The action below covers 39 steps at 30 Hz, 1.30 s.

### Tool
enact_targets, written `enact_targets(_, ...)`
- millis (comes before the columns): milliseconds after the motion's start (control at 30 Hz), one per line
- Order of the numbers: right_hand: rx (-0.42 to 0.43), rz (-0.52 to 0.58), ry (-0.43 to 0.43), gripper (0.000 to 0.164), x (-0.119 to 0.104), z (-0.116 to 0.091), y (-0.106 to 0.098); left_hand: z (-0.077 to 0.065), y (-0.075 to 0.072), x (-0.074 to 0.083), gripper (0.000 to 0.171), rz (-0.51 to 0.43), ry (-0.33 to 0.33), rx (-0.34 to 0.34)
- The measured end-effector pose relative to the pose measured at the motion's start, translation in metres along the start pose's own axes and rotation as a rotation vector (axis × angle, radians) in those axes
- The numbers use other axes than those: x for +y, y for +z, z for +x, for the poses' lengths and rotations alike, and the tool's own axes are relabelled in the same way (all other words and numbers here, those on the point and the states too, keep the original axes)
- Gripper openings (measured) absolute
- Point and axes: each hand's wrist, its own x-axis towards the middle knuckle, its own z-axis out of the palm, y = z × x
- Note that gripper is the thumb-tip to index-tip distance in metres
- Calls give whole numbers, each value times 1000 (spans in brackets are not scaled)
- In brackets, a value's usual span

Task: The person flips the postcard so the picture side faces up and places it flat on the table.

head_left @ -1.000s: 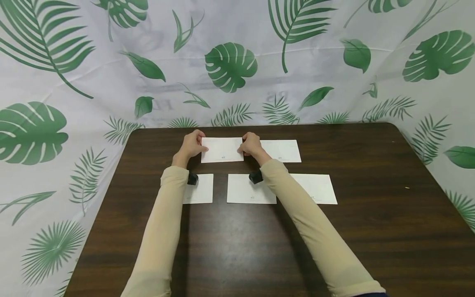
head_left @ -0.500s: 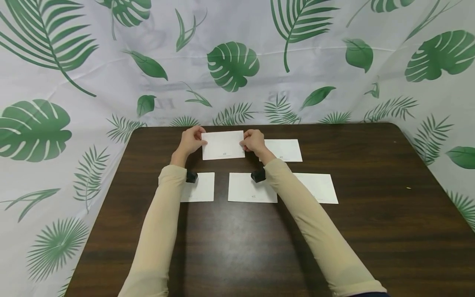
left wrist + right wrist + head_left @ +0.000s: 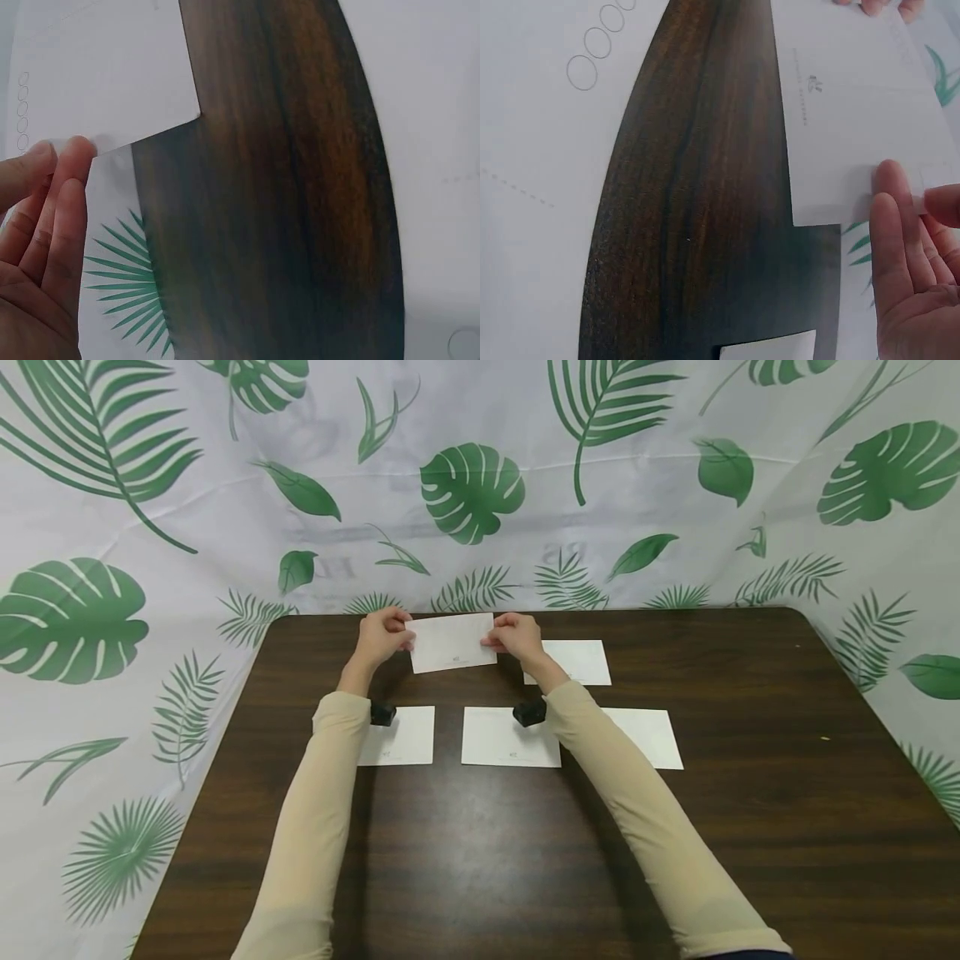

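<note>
My left hand point(image 3: 381, 637) and right hand point(image 3: 517, 639) hold a white postcard point(image 3: 453, 645) between them near the table's far edge, each pinching one short side between thumb and fingers. It is raised and a little tilted, its right end higher in the head view. The left wrist view shows a column of printed circles on the postcard point(image 3: 112, 67), close to the left thumb. A small printed mark and a dotted line show on the postcard point(image 3: 847, 127) in the right wrist view. Beside my right hand lies another postcard point(image 3: 577, 662), partly covered by that hand.
Nearer me, three postcards lie in a row: a left one point(image 3: 401, 737), a middle one point(image 3: 506, 743) and a right one point(image 3: 648, 739), each partly hidden by my arms or wrist cameras. Behind the dark wooden table point(image 3: 465, 860) hangs a leaf-patterned cloth point(image 3: 360, 493).
Both hands have lifted the postcard up and away toward the table's far edge, and it has tilted, its right end rising. The other postcards have stayed where they were.
</note>
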Motion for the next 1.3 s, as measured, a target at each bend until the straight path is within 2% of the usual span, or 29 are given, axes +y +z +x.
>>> enact_targets(167,-12,53,31,18,-5,-5,-6,-3,-3,6,21,-43,-13,-19)
enact_targets(300,-36,130,47,33,-6,-9,-10,-15,-8,26,14,-43,-3,-28)
enact_targets(433,-73,95,13,44,-3,-14,-15,-22,-10,33,12,-54,13,-60)
enact_targets(533,-110,13,-32,34,-1,-16,-16,-23,-11,27,13,-83,10,-92)
enact_targets(667,-143,-69,-70,19,3,-16,-15,-23,-10,13,13,-80,-33,-144)
enact_targets(800,-182,-158,-73,16,7,-14,-16,-23,-10,0,16,-28,-70,-190)
enact_targets(933,-233,-226,-91,19,11,-14,-16,-25,-9,-8,20,27,-71,-188)
enact_targets(1033,-253,-279,-124,22,13,-14,-17,-25,-6,-10,17,40,-78,-174)
enact_targets(1300,-247,-419,-190,25,12,-15,-15,-26,2,-7,10,82,-129,-162)
